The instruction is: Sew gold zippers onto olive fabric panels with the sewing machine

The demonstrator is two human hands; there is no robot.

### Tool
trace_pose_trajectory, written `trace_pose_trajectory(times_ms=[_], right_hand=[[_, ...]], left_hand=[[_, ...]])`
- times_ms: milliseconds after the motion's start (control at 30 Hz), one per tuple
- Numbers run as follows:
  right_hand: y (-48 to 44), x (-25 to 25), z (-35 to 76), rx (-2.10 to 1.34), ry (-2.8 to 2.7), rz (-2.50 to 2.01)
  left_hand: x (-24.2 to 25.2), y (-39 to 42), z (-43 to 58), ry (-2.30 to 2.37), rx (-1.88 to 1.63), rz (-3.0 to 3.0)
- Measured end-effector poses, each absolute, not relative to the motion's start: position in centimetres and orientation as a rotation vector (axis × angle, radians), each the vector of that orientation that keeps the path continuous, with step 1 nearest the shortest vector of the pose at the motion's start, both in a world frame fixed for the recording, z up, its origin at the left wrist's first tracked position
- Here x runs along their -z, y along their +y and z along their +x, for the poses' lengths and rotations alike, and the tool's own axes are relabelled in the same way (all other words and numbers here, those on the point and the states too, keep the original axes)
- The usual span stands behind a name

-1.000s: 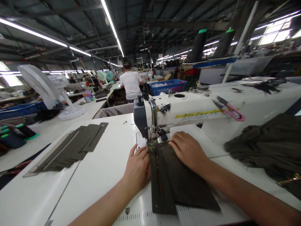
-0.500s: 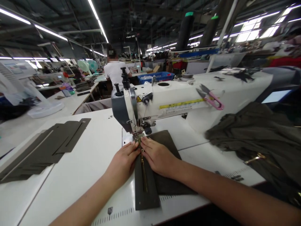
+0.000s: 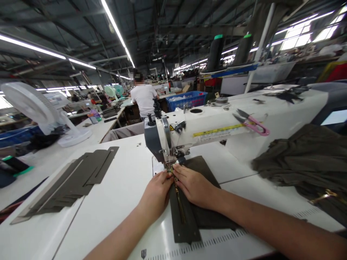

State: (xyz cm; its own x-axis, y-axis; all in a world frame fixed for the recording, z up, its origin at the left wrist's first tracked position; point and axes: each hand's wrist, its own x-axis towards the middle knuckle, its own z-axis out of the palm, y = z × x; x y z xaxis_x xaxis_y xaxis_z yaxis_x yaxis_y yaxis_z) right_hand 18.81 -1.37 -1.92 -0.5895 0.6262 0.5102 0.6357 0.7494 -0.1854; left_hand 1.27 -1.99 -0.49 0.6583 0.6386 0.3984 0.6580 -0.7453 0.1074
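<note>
A narrow dark olive fabric strip [image 3: 187, 232] with a gold zipper [image 3: 179, 204] along its middle runs up to the presser foot of a white sewing machine [image 3: 217, 124]. Just before the needle, my left hand [image 3: 155, 193] grips the strip's left edge with bent fingers pressed together; its thumb is partly hidden. My right hand [image 3: 195, 186] lies flat across the strip's right side, fingers stretched toward the foot. Under it spreads a wider olive panel [image 3: 210, 217]. The fingertips hide the zipper's far end.
Overlapping olive panels [image 3: 73, 180] lie on the left of the table. Pink-handled snips [image 3: 252, 122] rest on the machine arm. Bunched olive fabric [image 3: 292, 162] lies at the right. Beyond are a white fan [image 3: 74, 135], a blue crate [image 3: 187, 102] and a person in white [image 3: 144, 99].
The view has shifted, so the machine and table appear farther right and lower. Both hands stay on the strip at the presser foot, with little visible change.
</note>
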Motion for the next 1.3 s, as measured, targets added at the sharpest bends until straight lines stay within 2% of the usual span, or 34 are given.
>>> trace_pose_trajectory(times_ms=[167, 300, 467, 667, 767, 900, 1100, 1300], right_hand=[[-0.9, 1.4, 18.9, -0.147, -2.313, -0.913], [-1.5, 0.2, 19.0, -0.258, -2.242, -1.112], [-5.6, -1.3, 19.7, -0.006, -2.397, -1.114], [-11.6, -0.7, 20.0, -0.091, -2.544, -0.956], [-11.0, 0.9, 19.2, 0.059, -2.475, -0.991], [-9.2, 2.5, 18.3, 0.177, -2.411, -0.821], [-8.9, 2.6, 18.4, 0.135, -2.406, -0.763], [-8.3, 2.3, 18.5, 0.009, -2.392, -0.773]], left_hand=[[0.5, -1.6, 1.4, -1.175, 0.712, -2.806], [0.4, -2.0, 1.1, -1.217, 0.749, -2.781], [-0.2, -4.5, 0.5, -1.08, 0.734, -2.829], [0.0, -7.3, 0.6, -1.087, 0.844, -2.853], [0.3, -7.5, 0.7, -1.189, 0.909, -2.828], [0.3, -7.5, 0.8, -1.24, 0.899, -2.8], [0.4, -7.1, 1.1, -1.157, 0.759, -2.796], [0.6, -6.1, 1.0, -1.179, 0.768, -2.794]])
